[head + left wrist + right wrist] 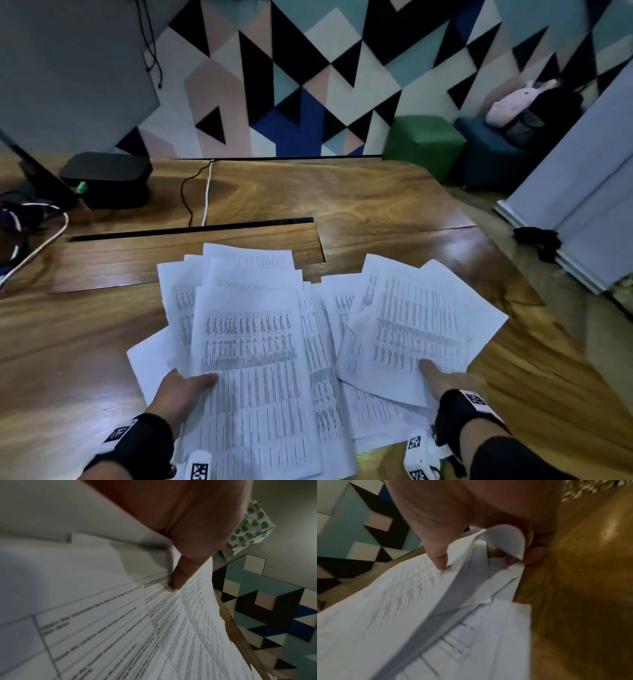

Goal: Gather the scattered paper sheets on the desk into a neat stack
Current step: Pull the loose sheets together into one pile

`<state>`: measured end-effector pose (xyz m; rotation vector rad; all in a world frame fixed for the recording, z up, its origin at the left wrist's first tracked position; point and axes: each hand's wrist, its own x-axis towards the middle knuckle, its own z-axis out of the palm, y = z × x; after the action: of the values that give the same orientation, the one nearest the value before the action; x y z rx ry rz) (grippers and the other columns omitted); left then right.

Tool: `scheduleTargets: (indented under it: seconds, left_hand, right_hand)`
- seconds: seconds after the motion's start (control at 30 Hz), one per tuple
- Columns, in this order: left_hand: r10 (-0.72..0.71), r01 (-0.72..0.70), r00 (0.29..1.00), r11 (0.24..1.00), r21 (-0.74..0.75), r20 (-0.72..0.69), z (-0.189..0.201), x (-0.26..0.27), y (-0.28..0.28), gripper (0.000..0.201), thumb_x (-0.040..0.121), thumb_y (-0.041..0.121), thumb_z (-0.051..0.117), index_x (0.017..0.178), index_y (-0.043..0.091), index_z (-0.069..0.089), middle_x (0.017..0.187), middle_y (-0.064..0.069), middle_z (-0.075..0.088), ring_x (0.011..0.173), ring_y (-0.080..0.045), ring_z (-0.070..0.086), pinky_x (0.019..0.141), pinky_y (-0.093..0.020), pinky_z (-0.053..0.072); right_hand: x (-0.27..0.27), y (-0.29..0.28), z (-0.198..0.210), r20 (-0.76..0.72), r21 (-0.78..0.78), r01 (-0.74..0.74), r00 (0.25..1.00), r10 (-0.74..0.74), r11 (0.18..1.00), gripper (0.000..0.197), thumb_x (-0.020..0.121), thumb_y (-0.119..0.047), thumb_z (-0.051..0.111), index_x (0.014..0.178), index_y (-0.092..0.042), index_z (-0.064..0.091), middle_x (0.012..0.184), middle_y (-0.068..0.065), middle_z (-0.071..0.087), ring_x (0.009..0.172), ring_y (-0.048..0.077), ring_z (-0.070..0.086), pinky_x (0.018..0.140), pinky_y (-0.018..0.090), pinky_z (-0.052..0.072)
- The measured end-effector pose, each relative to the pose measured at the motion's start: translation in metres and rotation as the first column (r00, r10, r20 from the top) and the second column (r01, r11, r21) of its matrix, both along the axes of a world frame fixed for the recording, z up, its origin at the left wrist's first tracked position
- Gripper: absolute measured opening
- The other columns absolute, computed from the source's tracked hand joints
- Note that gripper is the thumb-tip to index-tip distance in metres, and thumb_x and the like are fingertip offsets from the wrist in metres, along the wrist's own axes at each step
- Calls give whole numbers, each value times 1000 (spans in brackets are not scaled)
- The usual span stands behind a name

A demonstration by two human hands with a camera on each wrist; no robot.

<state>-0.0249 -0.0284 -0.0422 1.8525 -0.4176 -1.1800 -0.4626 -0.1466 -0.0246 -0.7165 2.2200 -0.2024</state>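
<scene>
Several white printed sheets lie fanned over the near middle of the wooden desk. My left hand pinches the left bunch at its near edge, thumb on top of the table-printed sheet, fingers hidden beneath. My right hand grips the right bunch at its near corner, thumb on top. In the right wrist view the thumb presses the lifted sheets and fingers curl under a bent corner. More sheets lie flat between the two bunches.
A black box and cables sit at the desk's far left. A cable slot runs across the desk behind the papers. Green and blue stools stand beyond the far edge; a white panel leans at right.
</scene>
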Motion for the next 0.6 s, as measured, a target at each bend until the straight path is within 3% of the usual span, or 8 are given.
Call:
scheduleTargets:
  seconds: [0.07, 0.13, 0.2, 0.23, 0.37, 0.5, 0.53, 0.6]
  left_hand:
    - [-4, 4, 1000, 1000, 3, 8, -2, -1, -1, 25, 80, -1, 71, 104, -5, 69, 97, -22, 76, 84, -38, 73, 80, -44, 57]
    - [-10, 10, 1000, 1000, 7, 8, -2, -1, 0, 23, 81, -2, 70, 104, -4, 69, 96, -21, 76, 85, -38, 73, 80, -42, 56]
    - [-18, 18, 1000, 1000, 13, 6, -2, 1, 1, 23, 82, -2, 69, 105, -3, 69, 95, -20, 76, 86, -38, 73, 83, -44, 56]
    - [-24, 24, 1000, 1000, 17, 8, -3, 1, 1, 24, 82, -1, 69, 106, -3, 69, 95, -19, 76, 86, -38, 73, 85, -47, 56]
    - [-21, 21, 1000, 999, 27, 19, -3, 2, 5, 24, 82, -2, 69, 106, -5, 69, 95, -20, 76, 86, -38, 73, 85, -46, 56]
    - [-11, 11, 1000, 1000, 28, 16, 1, 0, 7, 24, 82, -3, 68, 106, -6, 69, 97, -22, 75, 87, -38, 72, 85, -45, 55]
    - [-7, 7, 1000, 1000, 29, 17, 1, 0, 7, 23, 82, -4, 68, 105, -6, 69, 96, -23, 75, 87, -39, 72, 86, -46, 55]
    - [-3, 2, 1000, 999, 32, 19, 2, -1, 8, 21, 83, -3, 68, 104, -5, 69, 96, -23, 75, 87, -39, 72, 87, -48, 55]
  right_hand:
    - [15, -5, 29, -54, 32, 18, 998, -17, 999, 121, 62, -80, 57, 145, 6, 35, 143, 23, 47, 123, 39, 54, 102, 49, 46]
    - [29, -15, 54, -40, 95, -89, 995, 93, 992, 85, 91, -59, 48, 145, 5, 36, 148, 22, 42, 132, 35, 46, 106, 39, 38]
    - [50, -23, 86, -60, 179, -236, 966, 250, 955, 63, 102, -39, 39, 147, 4, 33, 152, 19, 38, 137, 30, 42, 105, 32, 37]
    - [41, -36, 70, -64, 221, -314, 940, 335, 923, 57, 104, -33, 33, 150, 2, 28, 156, 16, 32, 141, 27, 37, 107, 29, 35]
    - [20, -50, 43, -170, 297, -619, 716, 678, 727, 51, 95, -34, 47, 143, -18, 44, 154, 3, 41, 135, 22, 47, 108, 27, 37]
    - [23, -50, 53, -214, 510, -702, 456, 864, 497, 35, 71, -37, 66, 100, -19, 60, 121, 4, 65, 105, 25, 64, 92, 24, 48]
    - [26, -49, 57, -215, 546, -692, 428, 878, 471, 37, 68, -38, 69, 99, -20, 61, 118, 5, 65, 103, 25, 64, 93, 26, 49]
    - [28, -50, 54, -190, 570, -684, 430, 883, 456, 51, 73, -39, 71, 118, -18, 60, 130, 8, 60, 115, 27, 60, 100, 31, 47]
